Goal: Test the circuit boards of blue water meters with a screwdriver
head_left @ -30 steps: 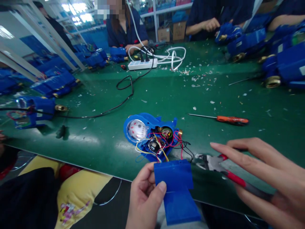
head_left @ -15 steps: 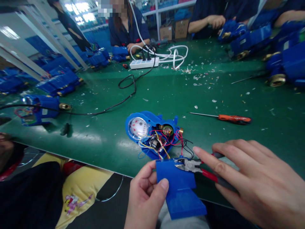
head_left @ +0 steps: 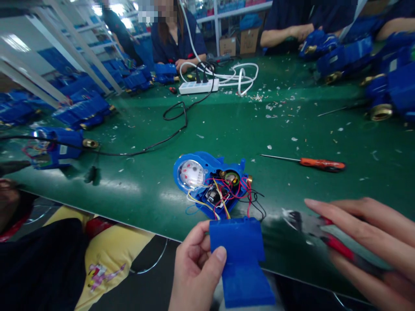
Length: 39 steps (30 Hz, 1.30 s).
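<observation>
My left hand [head_left: 201,263] pinches the left edge of a blue plastic cover [head_left: 238,246] between thumb and fingers, at the table's front edge. Just beyond it lies an opened blue water meter [head_left: 210,157] with a round dial [head_left: 192,174]. Red, black, yellow and white wires spill from its housing, and some run down to the cover. To the right, my right hand [head_left: 366,233] is closed around red-handled cutting pliers [head_left: 311,226]. Their jaws point left, apart from the cover and the wires; motion blurs them a little.
An orange-handled screwdriver [head_left: 322,164] lies on the green table [head_left: 139,194] behind the pliers. A white power strip [head_left: 198,87] with looped cables is farther back. More blue meters [head_left: 345,58] stand right and left. Co-workers sit across the table; a person in yellow trousers [head_left: 113,255] is at left.
My right hand has drawn the pliers away from the cover's top edge, to the right. The cover stays in my left hand, tilted slightly differently. The view has shifted a little.
</observation>
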Available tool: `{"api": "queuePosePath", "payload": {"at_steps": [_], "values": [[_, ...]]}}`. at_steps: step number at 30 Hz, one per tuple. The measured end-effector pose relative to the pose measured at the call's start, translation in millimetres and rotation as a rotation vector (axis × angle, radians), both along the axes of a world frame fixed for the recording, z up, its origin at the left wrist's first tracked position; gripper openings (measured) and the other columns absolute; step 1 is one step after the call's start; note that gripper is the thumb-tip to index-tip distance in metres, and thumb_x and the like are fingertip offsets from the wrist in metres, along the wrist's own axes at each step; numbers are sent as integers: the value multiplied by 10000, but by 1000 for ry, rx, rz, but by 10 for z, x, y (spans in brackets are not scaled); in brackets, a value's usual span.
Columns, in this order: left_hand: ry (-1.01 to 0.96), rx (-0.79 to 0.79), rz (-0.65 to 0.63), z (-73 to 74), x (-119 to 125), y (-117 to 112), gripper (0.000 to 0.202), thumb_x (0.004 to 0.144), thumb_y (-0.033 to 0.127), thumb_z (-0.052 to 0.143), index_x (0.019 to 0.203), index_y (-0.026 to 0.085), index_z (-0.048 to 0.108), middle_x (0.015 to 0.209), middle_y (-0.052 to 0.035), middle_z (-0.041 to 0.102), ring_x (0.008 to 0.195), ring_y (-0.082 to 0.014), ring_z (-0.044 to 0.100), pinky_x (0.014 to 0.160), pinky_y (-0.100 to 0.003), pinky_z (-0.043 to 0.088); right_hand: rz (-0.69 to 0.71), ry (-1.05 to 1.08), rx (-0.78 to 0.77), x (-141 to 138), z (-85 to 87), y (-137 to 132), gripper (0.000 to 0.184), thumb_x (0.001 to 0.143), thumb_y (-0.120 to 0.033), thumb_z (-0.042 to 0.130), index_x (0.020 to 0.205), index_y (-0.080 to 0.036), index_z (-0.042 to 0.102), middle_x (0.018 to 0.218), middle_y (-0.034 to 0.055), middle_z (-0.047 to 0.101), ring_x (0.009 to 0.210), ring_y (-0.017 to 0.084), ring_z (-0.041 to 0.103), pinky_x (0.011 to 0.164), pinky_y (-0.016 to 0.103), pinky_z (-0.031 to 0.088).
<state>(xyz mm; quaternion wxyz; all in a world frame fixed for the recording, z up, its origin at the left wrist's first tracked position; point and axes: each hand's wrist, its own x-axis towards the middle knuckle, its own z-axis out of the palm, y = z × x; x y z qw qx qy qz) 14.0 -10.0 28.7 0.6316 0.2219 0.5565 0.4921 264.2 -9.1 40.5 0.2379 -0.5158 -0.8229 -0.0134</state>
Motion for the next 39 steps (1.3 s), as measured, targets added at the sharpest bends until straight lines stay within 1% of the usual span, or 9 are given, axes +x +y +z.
{"api": "queuePosePath", "payload": {"at_steps": [3,7,10,13,17,20,23,30,39], "values": [[-9,45,-16,-52,8,-4,373,605,370,870,880,168,719,668,-22,732,563,-115,634,547,-168,515,-49,32,-79,204,-133,-145,482,937,-121,412,1394,-275,430,1173,81,537,1002,247,591,780,354,510],[139,145,87,-92,64,-14,288,620,307,864,832,189,707,684,1,713,613,-107,627,597,-148,511,13,-260,-78,427,-331,-217,434,897,-230,487,1331,-249,505,1082,90,589,877,289,605,687,438,522],[281,231,90,-129,84,-24,209,646,281,845,773,194,703,671,19,686,603,-90,603,596,-121,500,-81,-287,-62,500,-399,-209,450,893,-140,437,1330,-222,506,1058,104,602,841,292,604,692,450,502],[395,331,103,-222,63,-25,152,687,228,815,801,207,717,708,27,704,618,-84,639,611,-105,515,-80,-280,-79,513,-408,-211,402,914,-167,429,1303,-207,524,1031,108,606,828,283,614,668,436,524],[553,597,30,-421,42,-15,222,742,134,755,930,249,732,778,28,746,722,-116,733,667,-122,565,-112,-157,-228,335,-302,-240,535,963,-366,462,1474,-259,343,1332,89,502,1178,296,521,896,439,532],[657,735,53,-575,71,-19,340,769,87,717,1052,276,704,876,24,773,822,-143,756,753,-163,588,4,-119,-214,42,-192,-207,514,983,-387,431,1473,-255,347,1279,63,521,1114,222,537,839,320,546],[727,824,105,-696,111,-38,384,771,66,708,1102,258,685,953,-3,785,844,-161,760,794,-193,595,52,-69,-118,-209,-153,-140,442,975,-296,417,1407,-206,438,1173,71,552,1007,209,539,786,312,522],[813,894,169,-827,157,-56,384,770,46,698,1108,230,694,1039,-24,780,889,-163,754,842,-204,591,22,-26,-71,-379,-165,-35,413,913,-154,391,1304,-171,524,1114,80,535,966,229,493,791,369,427],[858,867,251,-833,234,-62,302,765,62,718,1021,223,720,970,-16,795,812,-186,765,758,-260,630,37,-151,-15,-399,-113,10,456,865,-118,369,1296,-169,512,1025,87,555,890,262,515,719,407,444]]}}
